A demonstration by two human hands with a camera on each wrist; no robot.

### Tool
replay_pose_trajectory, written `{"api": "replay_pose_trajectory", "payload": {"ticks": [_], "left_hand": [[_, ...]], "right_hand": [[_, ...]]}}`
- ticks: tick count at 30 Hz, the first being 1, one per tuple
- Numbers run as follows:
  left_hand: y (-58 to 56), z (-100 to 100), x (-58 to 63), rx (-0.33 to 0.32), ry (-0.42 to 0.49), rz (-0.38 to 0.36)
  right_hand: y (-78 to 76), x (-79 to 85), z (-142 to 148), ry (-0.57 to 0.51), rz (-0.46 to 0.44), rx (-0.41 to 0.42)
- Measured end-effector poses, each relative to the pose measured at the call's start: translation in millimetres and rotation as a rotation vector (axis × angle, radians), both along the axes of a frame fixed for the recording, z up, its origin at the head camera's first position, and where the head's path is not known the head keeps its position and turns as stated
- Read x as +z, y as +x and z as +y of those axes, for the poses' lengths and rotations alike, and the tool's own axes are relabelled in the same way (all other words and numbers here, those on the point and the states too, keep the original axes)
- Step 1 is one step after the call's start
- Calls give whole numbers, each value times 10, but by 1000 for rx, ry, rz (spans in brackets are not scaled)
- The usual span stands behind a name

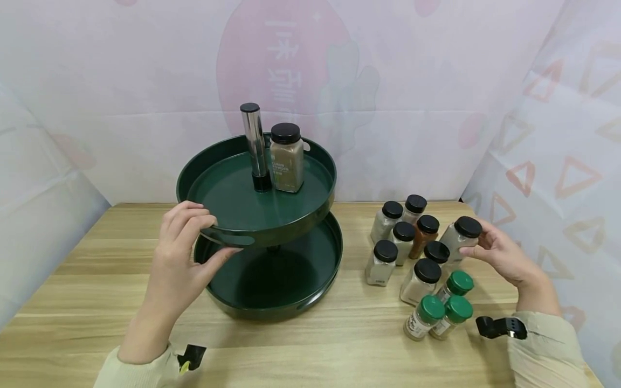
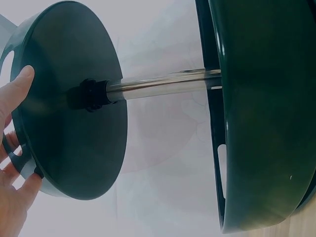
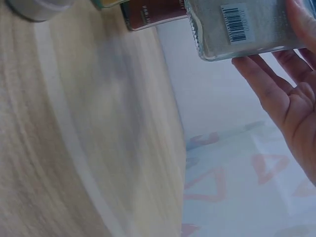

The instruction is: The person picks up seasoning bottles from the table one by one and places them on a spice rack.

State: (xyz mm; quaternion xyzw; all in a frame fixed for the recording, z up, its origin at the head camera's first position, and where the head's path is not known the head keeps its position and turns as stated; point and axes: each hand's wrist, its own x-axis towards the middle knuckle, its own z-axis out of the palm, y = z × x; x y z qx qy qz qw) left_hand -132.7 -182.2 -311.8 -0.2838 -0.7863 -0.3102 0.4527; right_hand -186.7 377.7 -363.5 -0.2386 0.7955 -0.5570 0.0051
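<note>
Left hand grips the upper tray of a two-tier dark green tray stand, fingers over the rim by the handle slot, thumb underneath; I'd guess that's to steady it. Right hand grips a glass spice jar with black cap, thumb on the near side, fingers behind; right wrist feed suggests to me its base is off the wooden tabletop. It's at the cluster's right edge, probably easy to grasp from outside. Cumin powder jar stands upright on the upper tray, just beside the steel post. Other black-capped jars and three green-capped shakers stand bunched right of the stand, likely for easy reach. Pose: left forearm angles up from bottom left, right forearm from bottom right, hand turned inward. Held jar's contents I can't name, only a barcode shows
</note>
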Motion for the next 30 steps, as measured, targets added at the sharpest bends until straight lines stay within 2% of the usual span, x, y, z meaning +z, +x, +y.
{"api": "replay_pose_trajectory", "payload": {"ticks": [17,25,30], "left_hand": [[-3,-5,2,-1,2,-3],[-2,-5,16,4,-2,-5],[3,-2,15,9,-2,-11]], "right_hand": [[8,344,27,-44,80,-58],[-47,522,-84,-55,96,-46],[-97,653,-186,-16,112,-53]]}}
